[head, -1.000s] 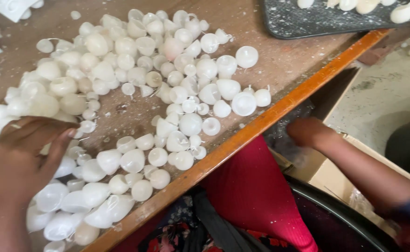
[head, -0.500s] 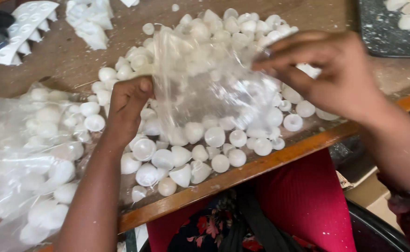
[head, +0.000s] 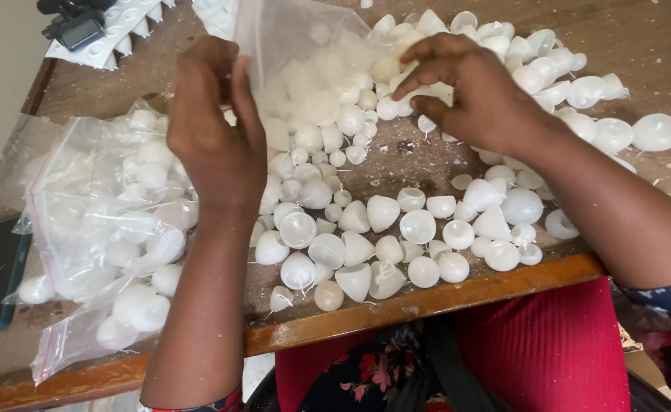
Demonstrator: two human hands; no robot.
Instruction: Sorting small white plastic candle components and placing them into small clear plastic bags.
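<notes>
- Left hand (head: 217, 145): seen from the back, fingers curled and pinching the near edge of a clear, thin plastic bag (head: 305, 46); the grip point lies at the hand's 12 o'clock.
- Right hand (head: 476, 95): fingertips bent down onto the heap at its 9 o'clock, just at the bag's right edge; whether they pinch the film or a single shell cannot be told, since the fingers hide the contact.
- The clear bag is held up between the two hands at the 12 o'clock side of the table, its mouth apparently facing the person; its long axis runs away from the person, from 6 towards 12 o'clock. White shells show dimly through it.
- Small white domed plastic shells (head: 396, 244): strewn loose over the table from 6 o'clock to 2 o'clock of the hands; the right hand is the nearer to the main heap.
- Filled, sealed clear bags of white shells (head: 106, 221): lying at 9 o'clock, just beside the left forearm.
- Worn wooden table with an orange painted edge (head: 457, 294): bears all of the above.
- White moulded plastic tray (head: 122, 30): at 11 o'clock, well apart from the hands.
</notes>
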